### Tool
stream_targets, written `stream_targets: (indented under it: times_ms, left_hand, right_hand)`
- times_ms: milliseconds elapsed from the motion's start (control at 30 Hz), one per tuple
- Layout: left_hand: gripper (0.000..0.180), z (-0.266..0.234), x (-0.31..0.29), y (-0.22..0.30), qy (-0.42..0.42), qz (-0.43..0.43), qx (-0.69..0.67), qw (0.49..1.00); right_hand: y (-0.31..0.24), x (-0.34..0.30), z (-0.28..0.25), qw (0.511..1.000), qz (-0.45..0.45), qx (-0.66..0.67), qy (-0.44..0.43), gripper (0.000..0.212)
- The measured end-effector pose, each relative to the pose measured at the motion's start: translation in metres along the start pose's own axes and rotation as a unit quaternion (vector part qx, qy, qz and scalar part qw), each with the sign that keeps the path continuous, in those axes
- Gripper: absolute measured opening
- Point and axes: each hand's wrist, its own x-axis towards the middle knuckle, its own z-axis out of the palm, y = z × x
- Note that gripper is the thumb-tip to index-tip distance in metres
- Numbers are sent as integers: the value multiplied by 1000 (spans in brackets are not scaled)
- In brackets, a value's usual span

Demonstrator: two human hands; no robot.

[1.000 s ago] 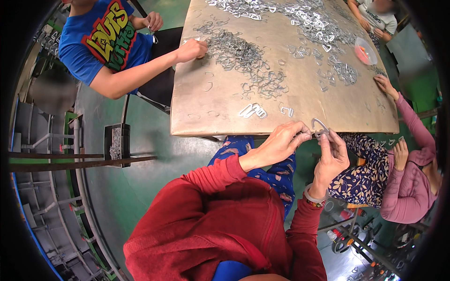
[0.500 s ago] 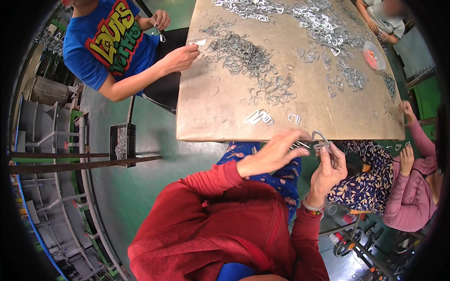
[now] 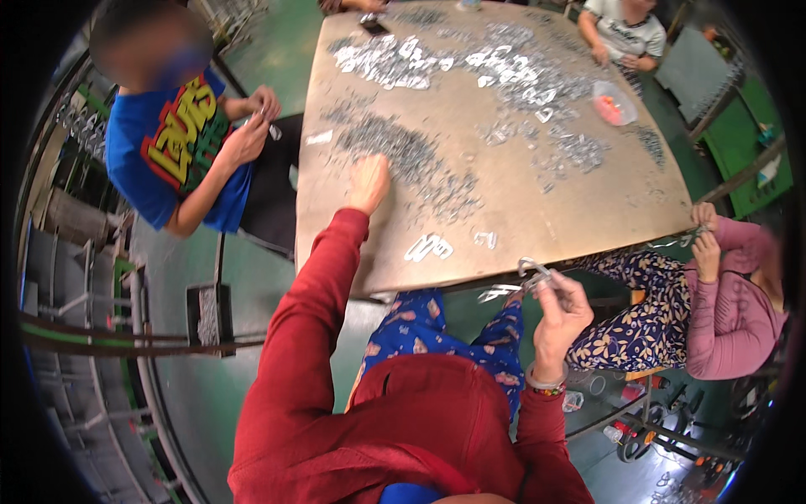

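Observation:
My left hand [image 3: 368,185] reaches out over the table to the left edge of a heap of small grey wire pieces [image 3: 399,151]. Its fingers are drawn together, pointing down, and what they pinch, if anything, is hidden. Off the table's near edge, my right hand [image 3: 561,317] is closed on a silver carabiner [image 3: 531,269], its curved end sticking out past the thumb and fingertips. Beside that hand, several silver metal pieces [image 3: 499,291] show at the table's edge. Between my hands on the table lie a few loose carabiner bodies [image 3: 428,247] and a smaller piece [image 3: 485,240].
More silver carabiner pieces [image 3: 386,63] are heaped farther back on the brown-topped table [image 3: 336,252]. A clear bowl with orange-red things [image 3: 615,102] stands at the right. Co-workers sit left, right and at the far side. A black bin [image 3: 209,319] is at lower left.
My left hand has left my right hand and stretched forward and left to the wire heap. The right hand still holds the carabiner, slightly lower. The co-worker at left has drawn a hand off the table.

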Motion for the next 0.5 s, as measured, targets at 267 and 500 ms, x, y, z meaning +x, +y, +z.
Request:
stream_targets:
  times_ms: [267,500]
  left_hand:
    - [11,-37,21,-22,-3,-45,-82,996]
    - [21,-35,21,-33,-98,-64,-258,959]
  right_hand:
    - [-15,-3,-9,999,-16,33,3,17]
    - [-18,-9,-10,999,-23,-14,17,16]
